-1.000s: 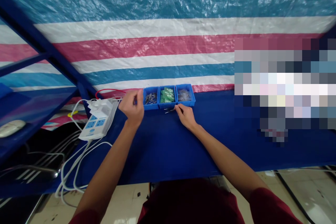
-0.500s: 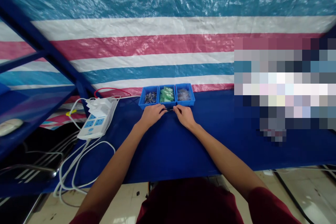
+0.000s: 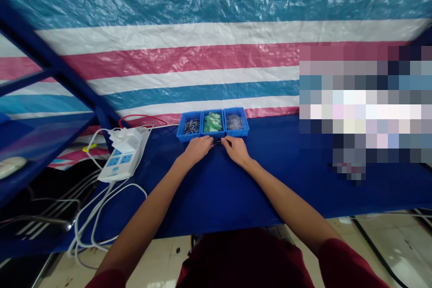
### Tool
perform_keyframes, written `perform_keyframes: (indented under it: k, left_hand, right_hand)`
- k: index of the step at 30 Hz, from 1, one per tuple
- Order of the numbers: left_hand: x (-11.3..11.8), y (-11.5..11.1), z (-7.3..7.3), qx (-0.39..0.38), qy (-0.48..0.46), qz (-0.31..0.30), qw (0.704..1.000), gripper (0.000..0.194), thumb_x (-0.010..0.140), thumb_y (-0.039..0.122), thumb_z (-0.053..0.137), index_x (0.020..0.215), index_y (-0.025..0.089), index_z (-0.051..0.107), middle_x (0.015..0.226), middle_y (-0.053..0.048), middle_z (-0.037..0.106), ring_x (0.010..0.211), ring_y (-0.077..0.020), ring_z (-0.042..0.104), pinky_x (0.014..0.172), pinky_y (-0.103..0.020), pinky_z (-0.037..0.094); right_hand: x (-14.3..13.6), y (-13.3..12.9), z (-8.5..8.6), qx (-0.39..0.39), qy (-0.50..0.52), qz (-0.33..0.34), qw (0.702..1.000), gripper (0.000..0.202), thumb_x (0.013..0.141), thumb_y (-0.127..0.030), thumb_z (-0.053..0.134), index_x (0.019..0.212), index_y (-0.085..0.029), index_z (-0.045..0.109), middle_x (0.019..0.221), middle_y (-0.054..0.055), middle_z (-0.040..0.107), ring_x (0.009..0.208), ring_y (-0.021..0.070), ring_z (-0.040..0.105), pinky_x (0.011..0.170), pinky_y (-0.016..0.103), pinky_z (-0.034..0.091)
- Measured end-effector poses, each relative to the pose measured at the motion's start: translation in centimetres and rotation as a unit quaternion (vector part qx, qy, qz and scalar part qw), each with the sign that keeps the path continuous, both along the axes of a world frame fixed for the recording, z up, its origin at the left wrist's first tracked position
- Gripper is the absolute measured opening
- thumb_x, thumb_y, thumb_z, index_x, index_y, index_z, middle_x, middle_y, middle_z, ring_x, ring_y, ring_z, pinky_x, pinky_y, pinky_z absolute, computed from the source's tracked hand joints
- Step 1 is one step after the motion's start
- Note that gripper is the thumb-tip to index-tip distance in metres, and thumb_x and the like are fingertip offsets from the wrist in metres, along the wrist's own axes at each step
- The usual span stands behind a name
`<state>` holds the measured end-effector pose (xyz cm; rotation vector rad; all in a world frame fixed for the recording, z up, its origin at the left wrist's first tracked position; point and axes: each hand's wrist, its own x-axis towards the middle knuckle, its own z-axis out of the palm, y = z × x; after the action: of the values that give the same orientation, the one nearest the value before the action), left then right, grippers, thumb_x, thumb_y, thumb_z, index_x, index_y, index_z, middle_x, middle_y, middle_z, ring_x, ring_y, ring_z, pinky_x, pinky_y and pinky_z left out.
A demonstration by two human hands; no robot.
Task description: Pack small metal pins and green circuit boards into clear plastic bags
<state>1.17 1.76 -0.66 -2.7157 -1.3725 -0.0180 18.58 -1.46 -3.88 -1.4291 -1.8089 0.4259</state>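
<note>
My left hand and my right hand rest close together just in front of three blue bins, fingertips pinched. A thin, shiny metal piece spans the small gap between them; both hands grip it, though its exact kind is too small to make out. The left bin holds many slim metal pieces. Green, flat pieces fill the middle bin. Pale, see-through pieces lie in the right bin.
A white power strip with plugged-in adapters sits on the blue table at left, its white cables looping over the front edge. Striped sheeting hangs behind. A blurred-out patch covers the right side.
The hands stay almost in place, the thin metal piece still between the fingertips. The whole view has shifted very slightly.
</note>
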Motion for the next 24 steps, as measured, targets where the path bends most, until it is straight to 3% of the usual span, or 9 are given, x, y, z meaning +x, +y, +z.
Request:
perform_keyframes:
  k: [4, 8, 12, 16, 19, 24]
  left_hand:
    - [-0.2, -0.5, 0.5, -0.010, -0.012, 0.007, 1.000, 0.019, 0.096, 0.024, 0.044, 0.096, 0.014, 0.060, 0.088, -0.010, 0.068, 0.077, -0.0211, 0.066, 0.065, -0.026, 0.043]
    - [-0.7, -0.8, 0.2, -0.001, -0.115, -0.020, 0.993, 0.021, 0.097, 0.028, 0.042, 0.096, 0.016, 0.059, 0.085, -0.007, 0.069, 0.075, -0.0196, 0.066, 0.067, -0.027, 0.045]
    - [-0.8, -0.9, -0.5, 0.013, -0.264, -0.079, 0.961, 0.024, 0.097, 0.029, 0.041, 0.093, 0.017, 0.061, 0.090, -0.007, 0.069, 0.081, -0.0178, 0.066, 0.074, -0.027, 0.047]
    - [-0.3, -1.4, -0.7, 0.020, -0.375, -0.072, 0.924, 0.026, 0.096, 0.031, 0.044, 0.090, 0.017, 0.064, 0.081, -0.004, 0.069, 0.072, -0.0142, 0.064, 0.074, -0.026, 0.049]
    - [0.2, -1.9, -0.8, -0.006, -0.469, -0.034, 0.883, 0.024, 0.092, 0.033, 0.051, 0.085, 0.016, 0.067, 0.072, -0.002, 0.067, 0.062, -0.0122, 0.061, 0.066, -0.024, 0.050]
    - [1.0, -2.2, -1.2, -0.147, -0.629, 0.015, 0.763, 0.024, 0.078, 0.035, 0.068, 0.088, 0.014, 0.069, 0.070, -0.003, 0.068, 0.057, -0.0128, 0.062, 0.052, -0.024, 0.050]
  right_hand:
    - [0.1, 0.0, 0.1, -0.007, 0.007, -0.006, 1.000, 0.028, 0.094, -0.031, 0.044, 0.084, -0.019, 0.067, 0.075, 0.003, 0.069, 0.069, 0.0162, 0.062, 0.065, 0.024, 0.038]
    - [0.0, 0.0, 0.2, 0.001, 0.017, 0.008, 1.000, 0.025, 0.094, -0.031, 0.045, 0.097, -0.020, 0.066, 0.080, 0.002, 0.069, 0.071, 0.0154, 0.062, 0.068, 0.024, 0.040]
    - [0.0, -0.1, 0.3, 0.020, 0.025, 0.048, 0.998, 0.023, 0.094, -0.030, 0.045, 0.093, -0.019, 0.066, 0.083, 0.002, 0.070, 0.073, 0.0147, 0.062, 0.069, 0.024, 0.040]
    - [0.1, -0.2, 0.4, 0.020, 0.034, 0.047, 0.998, 0.021, 0.093, -0.030, 0.048, 0.090, -0.018, 0.065, 0.076, 0.001, 0.068, 0.067, 0.0140, 0.059, 0.066, 0.024, 0.038]
    - [0.2, -0.2, 0.4, 0.029, 0.050, 0.051, 0.997, 0.021, 0.093, -0.031, 0.048, 0.088, -0.018, 0.064, 0.076, 0.001, 0.067, 0.067, 0.0139, 0.059, 0.066, 0.023, 0.039]
    - [0.2, -0.2, 0.5, 0.053, 0.082, 0.047, 0.994, 0.025, 0.093, -0.032, 0.046, 0.081, -0.018, 0.062, 0.071, 0.001, 0.065, 0.063, 0.0130, 0.056, 0.064, 0.023, 0.039]
